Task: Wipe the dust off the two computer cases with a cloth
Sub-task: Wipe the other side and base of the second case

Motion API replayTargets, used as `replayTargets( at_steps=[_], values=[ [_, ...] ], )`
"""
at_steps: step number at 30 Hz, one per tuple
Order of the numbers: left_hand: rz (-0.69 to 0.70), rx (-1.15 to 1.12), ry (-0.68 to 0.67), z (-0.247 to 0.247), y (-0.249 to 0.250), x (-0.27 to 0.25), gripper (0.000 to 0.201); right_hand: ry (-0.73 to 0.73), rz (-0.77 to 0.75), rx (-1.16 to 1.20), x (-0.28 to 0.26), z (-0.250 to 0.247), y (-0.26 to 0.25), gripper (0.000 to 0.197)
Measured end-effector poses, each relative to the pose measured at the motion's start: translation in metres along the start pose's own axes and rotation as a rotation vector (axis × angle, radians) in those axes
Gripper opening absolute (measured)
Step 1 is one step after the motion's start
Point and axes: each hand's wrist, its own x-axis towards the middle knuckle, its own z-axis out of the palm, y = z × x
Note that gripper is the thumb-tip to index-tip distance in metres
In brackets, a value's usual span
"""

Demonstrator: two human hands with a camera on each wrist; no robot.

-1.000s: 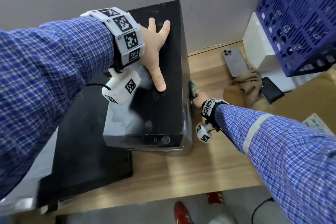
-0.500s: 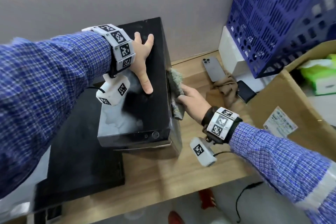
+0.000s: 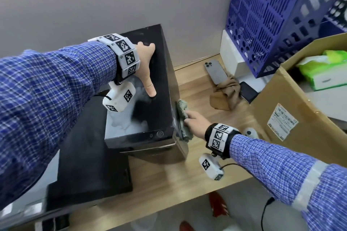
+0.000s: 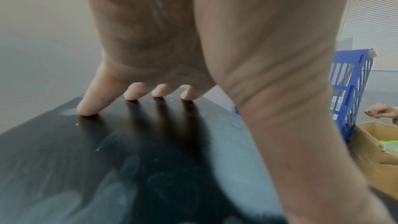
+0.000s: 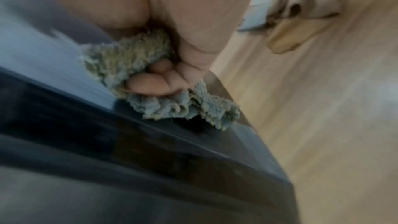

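A tall black computer case stands on the wooden desk. My left hand lies spread on its glossy top, straight fingertips pressing down. My right hand grips a fuzzy grey-green cloth and holds it against the case's right side near the front edge; in the right wrist view the fingers curl into the cloth. A second black case lies flat to the left, below the first.
A tan rag, a grey phone and a dark phone lie right of the case. Behind them stand a white box and a blue crate. An open cardboard box fills the right side.
My right hand with the cloth has come up the case's right side, then slid toward its front edge. The left hand stays pressed on top.
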Motion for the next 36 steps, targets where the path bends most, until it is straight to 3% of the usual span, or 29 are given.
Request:
replayTargets(
  at_steps=[3, 6, 11, 17, 20, 22, 25, 29, 33, 36],
  values=[
    [-0.001, -0.013, -0.001, -0.002, 0.0, -0.005, 0.156, 0.013, -0.206, 0.069, -0.024, -0.013, -0.04, 0.037],
    [-0.002, -0.026, 0.002, -0.001, -0.001, -0.009, 0.156, 0.051, -0.425, -0.014, -0.052, -0.016, -0.064, 0.048],
    [0.038, -0.088, 0.032, 0.005, -0.005, -0.011, 0.151, 0.082, -0.713, -0.026, -0.081, -0.003, -0.051, 0.067],
    [0.031, -0.177, 0.029, 0.017, -0.018, -0.009, 0.151, 0.207, -0.871, 0.002, -0.077, 0.015, -0.022, 0.045],
    [0.025, -0.169, 0.001, 0.019, -0.021, -0.007, 0.149, 0.201, -0.839, -0.044, -0.082, 0.024, 0.013, 0.041],
    [0.022, -0.134, -0.025, 0.018, -0.02, -0.005, 0.151, 0.193, -0.741, -0.085, -0.078, 0.031, 0.037, 0.037],
    [0.012, -0.068, -0.038, 0.015, -0.016, -0.004, 0.152, 0.176, -0.446, -0.109, -0.057, 0.039, 0.056, 0.027],
    [0.0, -0.013, -0.049, 0.012, -0.012, -0.004, 0.151, 0.127, -0.034, -0.095, -0.028, 0.032, 0.041, 0.022],
    [-0.013, 0.021, -0.067, 0.009, -0.008, -0.002, 0.154, 0.073, -0.109, 0.229, -0.029, 0.011, -0.006, 0.03],
    [-0.022, 0.053, -0.071, 0.004, -0.002, 0.0, 0.157, 0.039, -0.193, 0.312, -0.037, 0.003, -0.032, 0.034]
  ],
)
